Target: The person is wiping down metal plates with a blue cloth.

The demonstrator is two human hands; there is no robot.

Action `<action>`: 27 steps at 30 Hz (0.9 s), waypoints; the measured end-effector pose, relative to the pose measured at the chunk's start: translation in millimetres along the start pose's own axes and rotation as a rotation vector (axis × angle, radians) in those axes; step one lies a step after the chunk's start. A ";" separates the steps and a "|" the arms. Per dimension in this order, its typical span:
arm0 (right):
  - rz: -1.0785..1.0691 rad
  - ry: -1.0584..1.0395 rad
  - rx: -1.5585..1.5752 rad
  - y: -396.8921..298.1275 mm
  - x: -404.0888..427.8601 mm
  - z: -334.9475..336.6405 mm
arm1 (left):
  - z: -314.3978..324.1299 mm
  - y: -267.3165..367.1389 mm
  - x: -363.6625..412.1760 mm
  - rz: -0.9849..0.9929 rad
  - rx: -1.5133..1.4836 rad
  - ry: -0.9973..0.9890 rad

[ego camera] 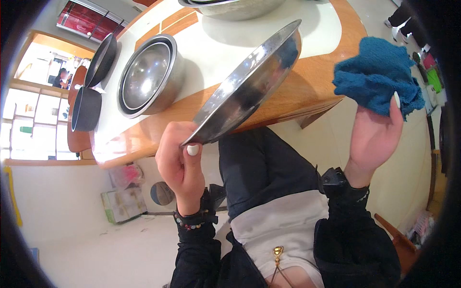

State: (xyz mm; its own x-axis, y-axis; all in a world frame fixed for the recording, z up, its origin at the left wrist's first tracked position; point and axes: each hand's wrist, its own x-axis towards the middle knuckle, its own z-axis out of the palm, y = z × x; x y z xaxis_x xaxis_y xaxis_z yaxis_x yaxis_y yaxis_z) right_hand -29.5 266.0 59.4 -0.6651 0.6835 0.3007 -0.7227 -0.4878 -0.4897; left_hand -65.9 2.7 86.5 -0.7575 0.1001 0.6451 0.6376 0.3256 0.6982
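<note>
My left hand (182, 165) pinches the rim of a shiny stainless steel bowl (252, 86) between thumb and fingers. The bowl is tilted steeply, its far rim rising over the front edge of the table. Off to the right, my right hand (376, 136) holds a crumpled blue cloth (378, 75) in the air, apart from the bowl. The thumb presses the cloth from the front; the other fingers are hidden behind it.
Nested steel bowls (147, 79) stand on the wood-edged table (324, 84), with a dark round pan (101, 61) and a dark pot (86, 109) beyond. A large metal basin (237, 9) sits at the far side. A ball (162, 193) and a box (124, 205) lie on the floor.
</note>
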 end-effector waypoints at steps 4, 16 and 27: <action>-0.039 -0.067 -0.254 42.8 -6.1 10.6 | 3.2 -5.2 0.1 0.083 -0.050 0.010; -0.474 -1.001 -0.706 75.0 -58.3 70.9 | -7.8 -41.5 -40.0 -0.106 -0.341 0.205; -0.454 -0.840 -0.768 72.6 -63.7 63.1 | 25.1 -7.0 -16.1 -0.090 -0.345 0.118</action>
State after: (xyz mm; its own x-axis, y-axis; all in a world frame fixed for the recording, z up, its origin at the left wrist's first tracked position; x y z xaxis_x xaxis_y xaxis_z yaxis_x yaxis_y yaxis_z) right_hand -51.5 152.8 56.3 -0.5013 0.0065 0.8652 -0.8111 0.3447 -0.4725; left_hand -61.7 22.4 63.4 -0.8044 -0.0298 0.5933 0.5938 -0.0096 0.8046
